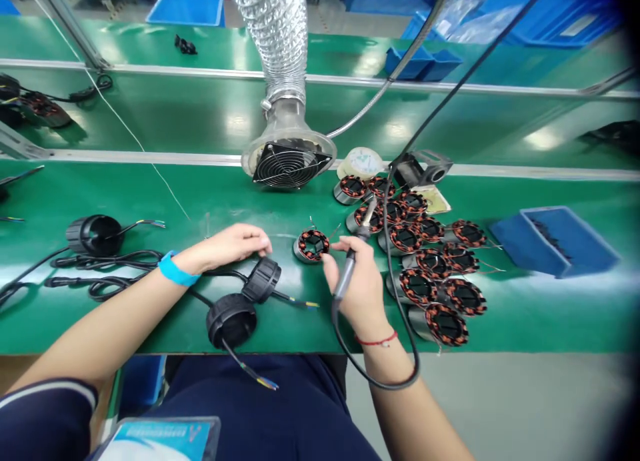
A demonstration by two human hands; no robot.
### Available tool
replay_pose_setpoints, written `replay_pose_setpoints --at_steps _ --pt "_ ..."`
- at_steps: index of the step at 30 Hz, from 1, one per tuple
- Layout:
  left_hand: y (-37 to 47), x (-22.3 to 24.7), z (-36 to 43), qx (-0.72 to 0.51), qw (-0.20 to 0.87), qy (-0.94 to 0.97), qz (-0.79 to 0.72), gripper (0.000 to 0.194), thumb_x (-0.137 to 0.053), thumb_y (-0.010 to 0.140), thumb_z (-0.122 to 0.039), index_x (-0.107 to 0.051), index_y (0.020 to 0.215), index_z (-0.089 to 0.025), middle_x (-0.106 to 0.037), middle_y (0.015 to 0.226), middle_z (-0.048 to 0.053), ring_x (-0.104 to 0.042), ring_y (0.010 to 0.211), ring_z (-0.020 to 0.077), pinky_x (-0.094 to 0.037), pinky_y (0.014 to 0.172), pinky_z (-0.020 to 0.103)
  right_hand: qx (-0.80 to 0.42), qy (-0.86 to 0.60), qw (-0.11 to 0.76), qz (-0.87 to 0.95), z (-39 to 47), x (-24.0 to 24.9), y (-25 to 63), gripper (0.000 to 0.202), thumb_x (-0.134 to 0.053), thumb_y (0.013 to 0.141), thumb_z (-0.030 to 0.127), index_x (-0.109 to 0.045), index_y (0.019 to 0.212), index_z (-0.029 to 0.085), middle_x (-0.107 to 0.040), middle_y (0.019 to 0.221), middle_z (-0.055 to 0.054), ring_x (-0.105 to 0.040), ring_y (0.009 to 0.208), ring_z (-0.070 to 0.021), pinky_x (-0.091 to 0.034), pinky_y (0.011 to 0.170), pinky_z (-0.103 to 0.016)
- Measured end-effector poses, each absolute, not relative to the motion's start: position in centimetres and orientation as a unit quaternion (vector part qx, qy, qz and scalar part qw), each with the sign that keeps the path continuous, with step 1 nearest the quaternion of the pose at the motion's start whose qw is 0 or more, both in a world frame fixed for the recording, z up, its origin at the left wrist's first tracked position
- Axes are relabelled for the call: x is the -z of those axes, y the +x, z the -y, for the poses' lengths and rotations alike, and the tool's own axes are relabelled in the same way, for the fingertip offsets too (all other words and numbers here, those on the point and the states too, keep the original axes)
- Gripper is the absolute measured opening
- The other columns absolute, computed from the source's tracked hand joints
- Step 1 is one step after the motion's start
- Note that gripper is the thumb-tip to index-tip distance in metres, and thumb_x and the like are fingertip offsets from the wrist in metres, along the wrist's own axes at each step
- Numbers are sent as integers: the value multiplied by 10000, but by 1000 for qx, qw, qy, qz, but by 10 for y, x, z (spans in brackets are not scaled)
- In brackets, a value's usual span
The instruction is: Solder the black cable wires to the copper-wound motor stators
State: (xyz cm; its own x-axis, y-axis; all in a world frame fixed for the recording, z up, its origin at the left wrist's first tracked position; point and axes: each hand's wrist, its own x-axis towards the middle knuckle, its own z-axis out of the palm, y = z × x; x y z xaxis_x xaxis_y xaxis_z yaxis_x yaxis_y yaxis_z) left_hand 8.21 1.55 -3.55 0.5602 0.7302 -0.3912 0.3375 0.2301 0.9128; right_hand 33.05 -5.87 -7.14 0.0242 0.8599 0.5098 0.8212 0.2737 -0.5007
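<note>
My right hand (357, 274) holds a soldering iron (346, 274) between thumb and palm, its tip pointing up and away. The thumb and index finger are beside a single copper-wound stator (313, 246) standing on the green bench. To the left of that stator, my left hand (237, 242) has its fingers curled together above a black ribbed cap (261, 279); what they hold, if anything, is too small to see. A larger black cap (231, 320) with coloured wire ends lies nearer the bench's front edge.
Several stators (417, 286) crowd the right side, with a blue bin (555, 241) beyond. A fan hood (290, 161) hangs at the back centre. The iron's black cable (397, 281) loops by my right wrist. Another black cap (95, 235) and coiled cables lie left.
</note>
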Motion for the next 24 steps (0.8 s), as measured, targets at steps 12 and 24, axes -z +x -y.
replay_pose_setpoints --at_steps 12,24 --pt "90 47 -19 -227 592 629 -450 411 -596 798 -237 -607 1197 -141 -616 852 4 -545 750 112 -424 718 237 -189 -498 299 792 31 59 302 491 -589 794 183 -439 1261 206 -610 1109 -116 -651 981 -267 -563 878 -441" --pt "80 33 -27 -105 615 674 -396 172 -598 756 -297 -641 695 -142 -617 694 1 -530 700 133 -398 697 252 -226 -488 356 764 38 82 304 565 -637 826 277 -392 1332 217 -597 1256 -152 -611 1172 -296 -533 985 -499"
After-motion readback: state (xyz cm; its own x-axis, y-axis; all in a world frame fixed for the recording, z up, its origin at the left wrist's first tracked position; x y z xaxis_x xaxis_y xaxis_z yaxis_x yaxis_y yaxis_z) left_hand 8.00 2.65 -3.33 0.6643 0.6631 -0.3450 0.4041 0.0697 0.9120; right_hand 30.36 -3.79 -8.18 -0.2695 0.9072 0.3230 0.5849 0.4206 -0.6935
